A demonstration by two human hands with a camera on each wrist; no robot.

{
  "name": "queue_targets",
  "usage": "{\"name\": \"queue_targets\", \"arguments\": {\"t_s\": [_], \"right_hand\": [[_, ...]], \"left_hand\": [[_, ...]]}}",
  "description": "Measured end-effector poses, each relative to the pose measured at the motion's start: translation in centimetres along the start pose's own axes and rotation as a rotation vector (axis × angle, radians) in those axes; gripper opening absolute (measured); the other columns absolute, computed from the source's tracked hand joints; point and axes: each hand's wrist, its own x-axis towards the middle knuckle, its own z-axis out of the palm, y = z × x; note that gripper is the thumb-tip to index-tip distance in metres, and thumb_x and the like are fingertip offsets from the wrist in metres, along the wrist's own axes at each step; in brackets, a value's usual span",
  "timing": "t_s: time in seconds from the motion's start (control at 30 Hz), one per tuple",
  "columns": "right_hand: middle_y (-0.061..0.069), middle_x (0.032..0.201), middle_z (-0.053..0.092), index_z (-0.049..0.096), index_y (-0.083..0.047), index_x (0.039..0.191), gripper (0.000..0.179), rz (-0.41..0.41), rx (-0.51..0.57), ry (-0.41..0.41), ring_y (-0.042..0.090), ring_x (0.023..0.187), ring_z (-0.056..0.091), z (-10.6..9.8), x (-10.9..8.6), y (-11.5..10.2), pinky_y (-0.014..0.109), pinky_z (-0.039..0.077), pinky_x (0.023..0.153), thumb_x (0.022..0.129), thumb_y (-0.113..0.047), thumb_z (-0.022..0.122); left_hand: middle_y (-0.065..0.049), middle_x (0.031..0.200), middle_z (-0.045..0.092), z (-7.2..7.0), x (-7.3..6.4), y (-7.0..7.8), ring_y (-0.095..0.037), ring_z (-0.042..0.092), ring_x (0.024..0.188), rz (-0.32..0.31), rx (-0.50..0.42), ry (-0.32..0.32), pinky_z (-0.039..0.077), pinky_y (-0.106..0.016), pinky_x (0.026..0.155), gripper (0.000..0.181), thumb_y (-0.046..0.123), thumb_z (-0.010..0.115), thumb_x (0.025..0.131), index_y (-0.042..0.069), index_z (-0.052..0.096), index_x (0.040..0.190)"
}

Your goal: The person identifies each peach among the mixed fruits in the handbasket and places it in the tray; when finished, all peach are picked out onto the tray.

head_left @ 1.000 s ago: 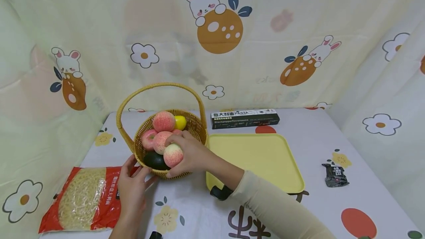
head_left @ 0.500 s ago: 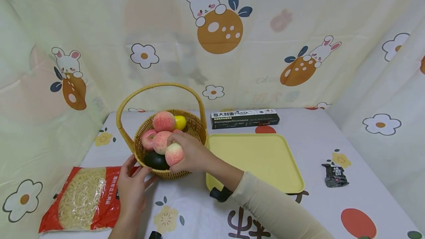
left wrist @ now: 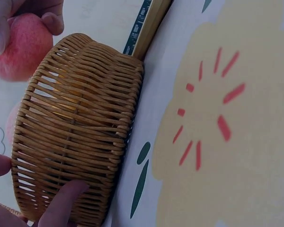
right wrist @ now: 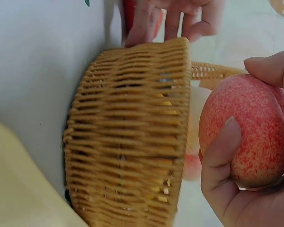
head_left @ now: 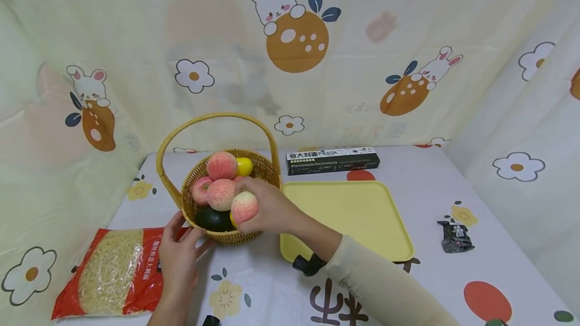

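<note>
My right hand [head_left: 271, 209] holds a pink and cream peach [right wrist: 248, 130] between thumb and fingers, over the front right rim of the wicker basket [left wrist: 80, 123]. With its fingers at the rim and a digit against the woven wall, my left hand [head_left: 181, 253] grips the basket's front left side. Inside lie two more peaches [head_left: 222, 195], a pink apple [head_left: 201, 190], a dark green avocado-like fruit [head_left: 214, 219] and a yellow fruit [head_left: 244, 166]. A sliver of another yellow thing shows beside the held peach; my right hand hides the basket's right part.
A yellow tray [head_left: 344, 220] lies right of the basket, with a black pasta box [head_left: 333, 161] behind it. A red-edged bag of pasta [head_left: 111, 270] is at the left, close to my left forearm. A small black packet [head_left: 455, 237] lies far right. The basket's tall handle [head_left: 217, 114] arches above the fruit.
My right hand has moved slightly right and up with the peach, away from the dark fruit, uncovering a bit of yellow. The left hand keeps its place on the basket.
</note>
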Motion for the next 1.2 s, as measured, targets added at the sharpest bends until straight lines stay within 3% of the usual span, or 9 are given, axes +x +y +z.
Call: {"name": "queue_targets", "arguments": {"t_s": [0.17,0.43,0.9,1.03,1.2], "right_hand": [[0.002,0.127,0.064,0.060,-0.012,0.134,0.066,0.034,0.075,-0.005,0.019,0.107,0.062,-1.5,-1.0,0.8,0.028,0.059,0.090,0.075,-0.016,0.088],[0.007,0.120,0.064,0.058,-0.019,0.124,0.058,0.100,0.166,0.014,0.027,0.099,0.066,-4.7,-3.3,2.8,0.033,0.065,0.078,0.076,-0.014,0.090],[0.018,0.123,0.061,0.056,-0.018,0.128,0.060,0.284,0.106,0.108,0.029,0.086,0.065,-9.3,-6.9,7.2,0.032,0.058,0.061,0.079,-0.015,0.089],[0.018,0.122,0.061,0.055,-0.017,0.129,0.059,0.310,0.096,0.121,0.030,0.089,0.065,-9.9,-7.2,8.4,0.033,0.059,0.062,0.080,-0.015,0.088],[0.017,0.122,0.062,0.056,-0.017,0.128,0.058,0.325,0.077,0.137,0.030,0.093,0.064,-10.2,-7.0,10.0,0.034,0.060,0.060,0.080,-0.015,0.088]], "left_hand": [[-0.002,0.170,0.037,0.1,0.2,-0.1,-0.029,0.054,0.140,-0.004,-0.004,0.000,0.063,-0.040,0.091,0.078,0.018,0.073,0.098,0.025,0.035,0.166],[-0.002,0.169,0.038,0.0,0.0,0.0,-0.029,0.053,0.140,-0.013,-0.002,0.003,0.062,-0.040,0.090,0.079,0.018,0.074,0.097,0.026,0.035,0.165],[-0.002,0.169,0.039,0.1,-0.2,0.1,-0.028,0.054,0.139,0.001,-0.013,-0.011,0.062,-0.041,0.092,0.077,0.018,0.072,0.098,0.025,0.035,0.165],[0.001,0.168,0.041,-0.2,-0.2,0.1,-0.025,0.055,0.137,0.006,-0.015,-0.011,0.063,-0.039,0.092,0.076,0.019,0.072,0.099,0.027,0.036,0.165],[0.002,0.168,0.040,-0.6,-0.1,0.0,-0.024,0.053,0.136,0.000,-0.020,-0.057,0.063,-0.037,0.094,0.075,0.020,0.071,0.100,0.027,0.034,0.165]]}}
